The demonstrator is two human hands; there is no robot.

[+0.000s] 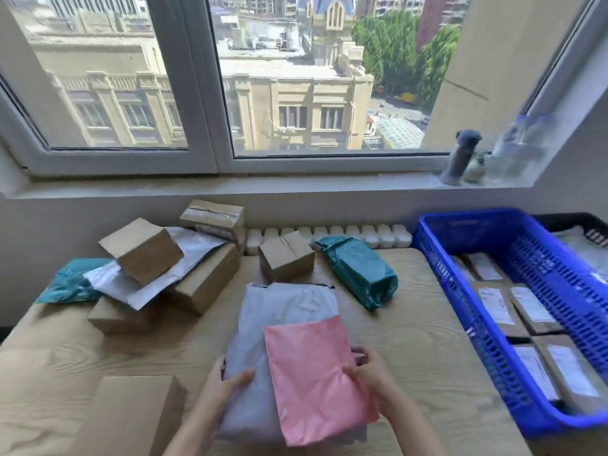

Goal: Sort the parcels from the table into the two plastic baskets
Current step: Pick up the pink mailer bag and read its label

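A pink mailer bag (312, 380) lies on top of a larger grey mailer bag (279, 317) at the front middle of the wooden table (411, 340). My left hand (227, 386) grips the grey bag's left edge, thumb on top. My right hand (371, 376) pinches the right edge of the pink bag. At the right stands a blue plastic basket (460, 291) with several labelled cardboard parcels inside. Behind it shows part of a black basket (569, 222) with pale bags in it.
A pile of cardboard boxes (141, 251), a white bag and a teal bag (72, 281) fills the table's back left. A small box (286, 260) and a teal parcel (360, 271) lie behind the bags. A flat box (128, 416) sits front left. Bottles (460, 156) stand on the windowsill.
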